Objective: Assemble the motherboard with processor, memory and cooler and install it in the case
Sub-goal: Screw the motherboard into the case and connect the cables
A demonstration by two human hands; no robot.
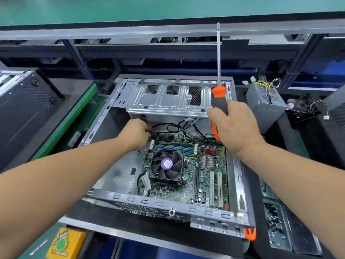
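The green motherboard (203, 176) lies inside the open grey case (168, 202). A black fan cooler (166, 166) with a purple label sits on it, and memory slots (173, 146) run just behind the cooler. My left hand (135, 134) reaches to the board's far left corner, fingers curled and pinching something small that I cannot make out, next to black cables (175, 127). My right hand (235, 128) grips the grey and orange handle of a long screwdriver (218, 98), its shaft pointing up and away over the case.
A grey power supply (265, 101) with yellow wires stands right of the case. A tray of black screws (274, 221) lies at the near right. A black case panel (22, 113) rests at left. A yellow box (65, 243) sits at the near left edge.
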